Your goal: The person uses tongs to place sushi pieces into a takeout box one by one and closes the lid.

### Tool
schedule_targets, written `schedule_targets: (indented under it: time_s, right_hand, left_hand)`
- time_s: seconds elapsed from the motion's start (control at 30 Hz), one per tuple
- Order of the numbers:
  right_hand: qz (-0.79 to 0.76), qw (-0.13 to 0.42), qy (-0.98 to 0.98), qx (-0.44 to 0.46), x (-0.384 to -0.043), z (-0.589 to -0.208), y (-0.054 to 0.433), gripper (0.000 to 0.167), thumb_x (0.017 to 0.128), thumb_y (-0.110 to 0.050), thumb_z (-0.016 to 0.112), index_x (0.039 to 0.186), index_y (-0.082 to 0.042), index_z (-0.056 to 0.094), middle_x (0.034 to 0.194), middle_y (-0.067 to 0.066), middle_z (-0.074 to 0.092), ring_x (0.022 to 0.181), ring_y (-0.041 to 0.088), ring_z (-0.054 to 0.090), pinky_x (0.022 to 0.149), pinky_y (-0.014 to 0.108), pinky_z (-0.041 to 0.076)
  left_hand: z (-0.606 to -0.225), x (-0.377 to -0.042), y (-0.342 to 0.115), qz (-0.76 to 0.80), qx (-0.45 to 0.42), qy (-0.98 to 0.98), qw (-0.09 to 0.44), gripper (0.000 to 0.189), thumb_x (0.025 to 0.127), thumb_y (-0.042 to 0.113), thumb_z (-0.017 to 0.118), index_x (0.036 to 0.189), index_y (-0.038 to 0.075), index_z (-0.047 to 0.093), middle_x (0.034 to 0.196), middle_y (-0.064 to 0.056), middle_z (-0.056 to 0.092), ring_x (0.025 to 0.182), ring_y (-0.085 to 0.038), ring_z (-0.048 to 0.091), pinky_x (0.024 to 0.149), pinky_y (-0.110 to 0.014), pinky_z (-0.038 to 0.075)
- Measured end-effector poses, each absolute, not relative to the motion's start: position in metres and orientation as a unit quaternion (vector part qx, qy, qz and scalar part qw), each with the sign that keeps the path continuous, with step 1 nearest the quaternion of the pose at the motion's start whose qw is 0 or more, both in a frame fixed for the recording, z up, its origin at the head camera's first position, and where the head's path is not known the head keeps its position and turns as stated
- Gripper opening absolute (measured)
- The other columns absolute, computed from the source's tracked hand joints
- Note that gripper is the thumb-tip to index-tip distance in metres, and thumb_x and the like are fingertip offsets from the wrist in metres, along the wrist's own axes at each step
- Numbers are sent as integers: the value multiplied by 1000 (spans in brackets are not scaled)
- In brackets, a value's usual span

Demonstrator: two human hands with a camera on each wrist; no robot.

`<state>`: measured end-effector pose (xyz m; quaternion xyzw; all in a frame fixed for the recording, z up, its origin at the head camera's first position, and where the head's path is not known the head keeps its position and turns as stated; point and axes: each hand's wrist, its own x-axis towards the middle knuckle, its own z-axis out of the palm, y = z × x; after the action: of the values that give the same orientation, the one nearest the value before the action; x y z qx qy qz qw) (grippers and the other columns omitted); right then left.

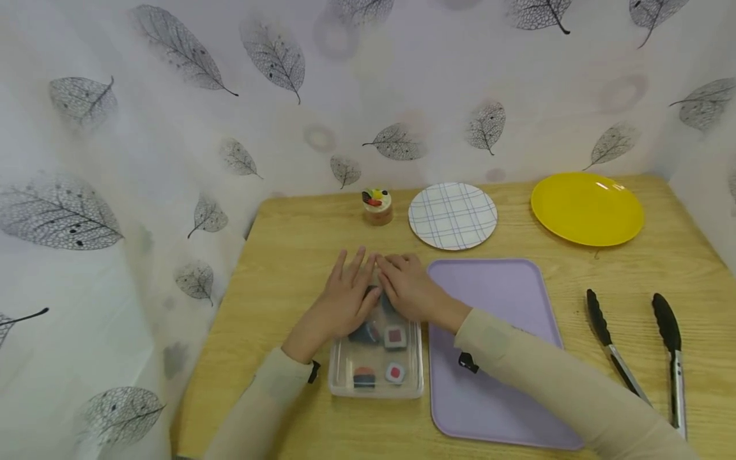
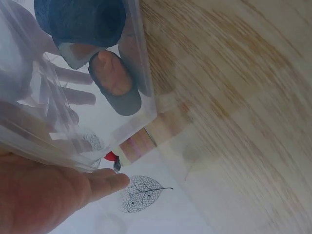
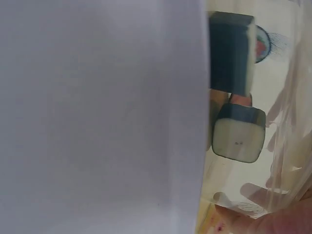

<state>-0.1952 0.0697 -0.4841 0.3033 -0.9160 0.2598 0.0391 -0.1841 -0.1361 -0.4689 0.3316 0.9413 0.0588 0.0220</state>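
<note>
A clear plastic food box (image 1: pixel 375 391) with its lid on stands on the table in front of me. Several toy sushi pieces lie inside, among them a white square roll with a red centre (image 1: pixel 395 372) and a dark-wrapped piece (image 2: pixel 115 80). My left hand (image 1: pixel 340 303) rests flat on the lid's far left part, fingers spread and pointing away. From the right, my right hand (image 1: pixel 409 291) presses the far right corner with its fingers extended. The fingertips of both hands nearly meet at the far edge. Both hands cover the box's far end in the head view.
A lavender tray (image 1: pixel 483 275) lies right beside the box, under my right forearm. Behind are a small toy cake (image 1: pixel 377 214), a white checked plate (image 1: pixel 452 216) and a yellow plate (image 1: pixel 586 209). Black-tipped metal tongs (image 1: pixel 600 326) lie spread at the right. A leaf-printed cloth hangs behind the table.
</note>
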Motion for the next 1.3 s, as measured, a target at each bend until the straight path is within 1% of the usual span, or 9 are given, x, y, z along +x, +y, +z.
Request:
schedule_targets:
  time_s: [0.2, 0.27, 0.4, 0.47, 0.57, 0.8, 0.97, 1.1, 1.3]
  right_hand:
    - [215, 65, -925, 306, -194, -484, 69, 49, 113, -22, 45, 153, 5, 49, 143, 28, 61, 128, 47, 59, 114, 62, 47]
    - [210, 55, -931, 294, -194, -482, 69, 50, 113, -25, 43, 155, 1, 48, 146, 28, 58, 133, 49, 56, 114, 64, 49]
    - [206, 41, -939, 274, -183, -474, 72, 53, 114, -33, 42, 158, -4, 45, 156, 30, 49, 146, 53, 43, 121, 69, 40]
    - [204, 39, -936, 284, -169, -468, 74, 55, 114, -35, 42, 158, -3, 44, 160, 31, 43, 153, 53, 34, 127, 70, 30]
    - [193, 39, -925, 326, -136, -460, 77, 56, 113, -35, 44, 158, -2, 44, 164, 32, 36, 157, 54, 25, 129, 71, 26]
    - [117, 81, -901, 409, -74, -464, 74, 67, 112, -43, 44, 159, 4, 39, 169, 28, 27, 158, 52, 25, 127, 69, 31]
    - [88, 89, -907, 403, -67, -473, 70, 69, 113, -46, 37, 161, 3, 35, 172, 26, 17, 160, 51, 19, 128, 70, 28]
    - [96, 100, -906, 399, -66, -481, 68, 69, 113, -46, 34, 161, 3, 33, 173, 26, 15, 160, 51, 14, 126, 73, 28]
    - [107, 153, -903, 387, -64, -488, 66, 67, 114, -45, 26, 158, 3, 40, 172, 25, 22, 158, 51, 24, 122, 72, 34]
  left_hand:
    - [-471, -181, -135, 67, 297, 953, 8, 67, 115, 43, 33, 169, 10, 13, 174, -19, 21, 164, -39, 14, 134, -64, 16]
    - [-470, -177, -136, 55, 275, 960, -4, 65, 114, 49, 33, 169, 14, 22, 174, -16, 26, 163, -40, 18, 132, -64, 24]
    - [-459, -159, -138, 32, 262, 963, -48, 60, 113, 51, 38, 159, 13, 47, 168, -13, 41, 157, -38, 35, 125, -62, 38]
    - [-454, -142, -139, 31, 269, 961, -56, 57, 113, 49, 41, 155, 12, 52, 166, -14, 43, 156, -38, 39, 124, -62, 41]
    - [-451, -113, -144, 31, 286, 956, -47, 60, 113, 47, 42, 159, 10, 45, 168, -17, 38, 156, -40, 37, 123, -64, 41]
    - [-464, -70, -154, 35, 301, 952, -31, 62, 113, 40, 40, 164, 5, 34, 175, -22, 15, 160, -46, 24, 124, -73, 33]
    - [-470, -67, -153, 66, 276, 959, -18, 63, 114, 40, 38, 167, 8, 26, 176, -21, 11, 163, -43, 15, 125, -76, 26]
    - [-470, -66, -152, 57, 279, 958, -31, 63, 113, 38, 39, 166, 6, 28, 175, -24, 15, 162, -45, 16, 124, -76, 29]
    - [-472, -65, -150, 50, 289, 954, -59, 62, 112, 35, 41, 164, 2, 31, 172, -28, 18, 160, -48, 20, 122, -76, 32]
